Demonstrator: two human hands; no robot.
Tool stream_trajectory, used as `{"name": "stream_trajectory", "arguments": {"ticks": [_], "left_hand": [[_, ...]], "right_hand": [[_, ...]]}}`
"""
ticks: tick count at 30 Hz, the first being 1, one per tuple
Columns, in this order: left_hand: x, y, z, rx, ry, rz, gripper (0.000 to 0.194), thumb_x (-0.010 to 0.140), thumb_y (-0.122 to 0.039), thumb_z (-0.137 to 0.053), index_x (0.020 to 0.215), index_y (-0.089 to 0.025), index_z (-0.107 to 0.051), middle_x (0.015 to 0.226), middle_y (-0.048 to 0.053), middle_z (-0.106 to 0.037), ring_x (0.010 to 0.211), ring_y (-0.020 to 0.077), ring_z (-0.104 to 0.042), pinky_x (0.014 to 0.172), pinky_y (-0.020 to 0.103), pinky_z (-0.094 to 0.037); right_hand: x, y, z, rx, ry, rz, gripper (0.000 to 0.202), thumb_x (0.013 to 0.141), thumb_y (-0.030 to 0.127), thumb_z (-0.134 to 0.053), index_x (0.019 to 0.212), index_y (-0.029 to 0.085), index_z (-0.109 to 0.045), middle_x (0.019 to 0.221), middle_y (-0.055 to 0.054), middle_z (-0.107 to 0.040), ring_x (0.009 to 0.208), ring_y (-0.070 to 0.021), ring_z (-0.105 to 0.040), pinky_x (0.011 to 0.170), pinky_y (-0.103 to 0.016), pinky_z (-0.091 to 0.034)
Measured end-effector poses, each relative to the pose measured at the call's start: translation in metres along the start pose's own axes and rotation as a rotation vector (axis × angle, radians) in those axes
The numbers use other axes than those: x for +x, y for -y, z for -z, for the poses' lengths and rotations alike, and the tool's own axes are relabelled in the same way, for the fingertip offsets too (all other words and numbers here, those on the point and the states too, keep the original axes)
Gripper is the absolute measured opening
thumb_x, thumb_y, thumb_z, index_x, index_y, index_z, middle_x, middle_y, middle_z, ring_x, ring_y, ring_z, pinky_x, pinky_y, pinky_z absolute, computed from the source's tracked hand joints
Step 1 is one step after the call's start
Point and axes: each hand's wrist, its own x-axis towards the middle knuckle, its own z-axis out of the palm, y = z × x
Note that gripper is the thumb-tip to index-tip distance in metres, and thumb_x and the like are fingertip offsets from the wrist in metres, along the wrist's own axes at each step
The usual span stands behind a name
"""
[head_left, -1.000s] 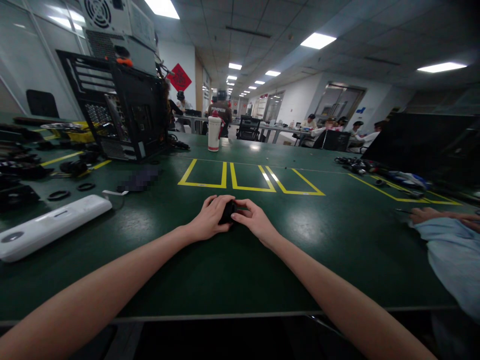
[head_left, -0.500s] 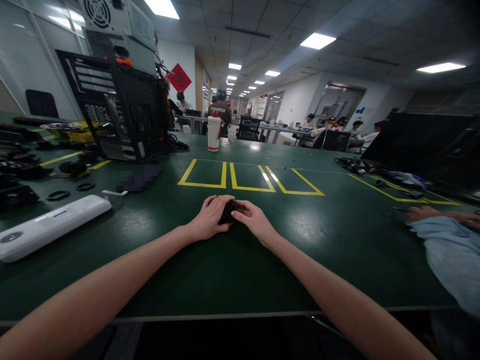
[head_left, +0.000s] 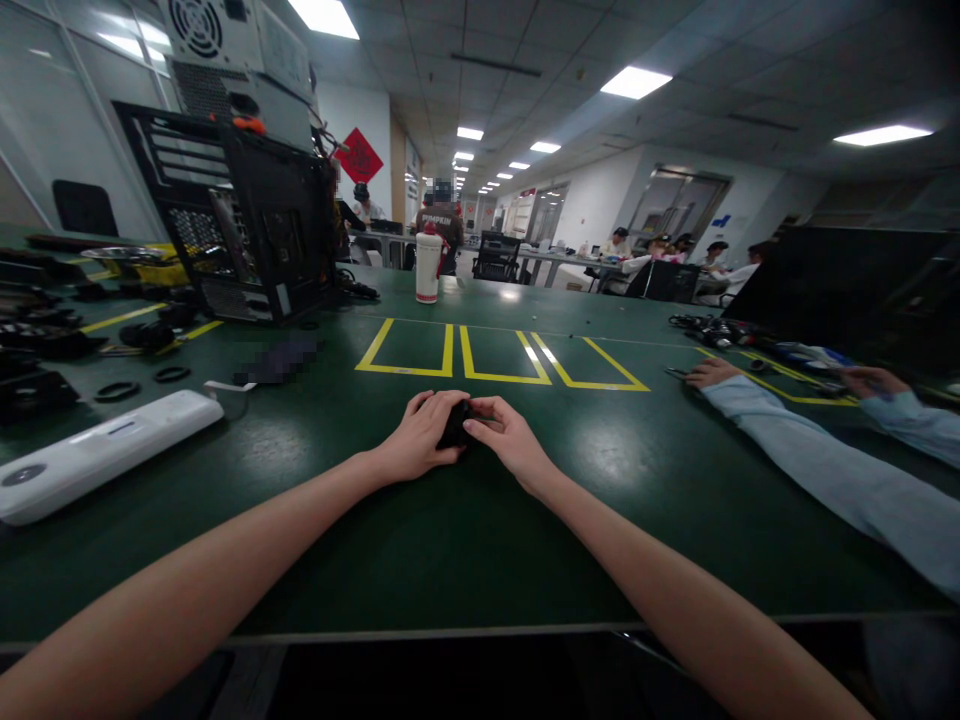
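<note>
Both my hands meet at the middle of the green table [head_left: 360, 560], around a small black object [head_left: 454, 428] whose kind I cannot make out. My left hand [head_left: 424, 435] wraps over it from the left, fingers on top and thumb at the near side. From the right, my right hand [head_left: 506, 435] pinches at its edge with thumb and index finger. Much of the object is hidden under the fingers. Just beyond my hands, yellow tape frames [head_left: 506, 380] are stuck on the tabletop.
At left lies a long white device [head_left: 112, 450]; behind it stands an open black computer case [head_left: 262, 220]. A white bottle [head_left: 428, 265] is at the back. On the right, a co-worker's sleeved arm [head_left: 810, 440] reaches in near cables [head_left: 712, 330] and a dark monitor [head_left: 847, 280].
My hands and the black object stay almost in place. The co-worker's arms on the right have reached farther across the table, one hand moving left toward the tape frames.
</note>
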Motion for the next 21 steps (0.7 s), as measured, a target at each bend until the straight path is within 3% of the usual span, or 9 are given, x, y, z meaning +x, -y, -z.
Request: {"name": "stream_trajectory", "arguments": {"ticks": [7, 13, 21], "left_hand": [[-0.0001, 0.0001, 0.0008, 0.010, 0.009, 0.001, 0.060, 0.070, -0.026, -0.054, 0.122, -0.021, -0.024, 0.120, 0.007, -0.043, 0.114, 0.0214, -0.038, 0.102, 0.042, -0.017], [-0.0001, 0.0006, -0.0001, 0.009, 0.006, 0.003, 0.060, 0.071, -0.027, -0.054, 0.122, -0.021, -0.024, 0.120, 0.007, -0.043, 0.114, 0.0214, -0.038, 0.102, 0.041, -0.017], [0.0001, 0.0010, 0.0009, -0.002, 0.014, 0.010, 0.060, 0.070, -0.026, -0.054, 0.122, -0.021, -0.024, 0.119, 0.006, -0.043, 0.114, 0.0213, -0.038, 0.102, 0.042, -0.016]], "right_hand": [[-0.0016, 0.0018, 0.0003, 0.059, 0.054, -0.027, 0.033, 0.065, 0.023, -0.064, 0.094, 0.020, -0.051, 0.099, -0.002, -0.055, 0.092, -0.0152, -0.056, 0.086, -0.034, -0.042], [-0.0010, 0.0006, -0.0015, 0.040, 0.012, 0.019, 0.021, 0.068, 0.027, -0.061, 0.085, 0.020, -0.051, 0.091, 0.000, -0.055, 0.088, -0.0137, -0.056, 0.083, -0.032, -0.044], [0.0007, -0.0030, 0.0019, -0.031, 0.030, -0.048, 0.033, 0.070, 0.027, -0.060, 0.101, 0.019, -0.051, 0.103, -0.005, -0.055, 0.095, -0.0164, -0.055, 0.087, -0.036, -0.042]]}}
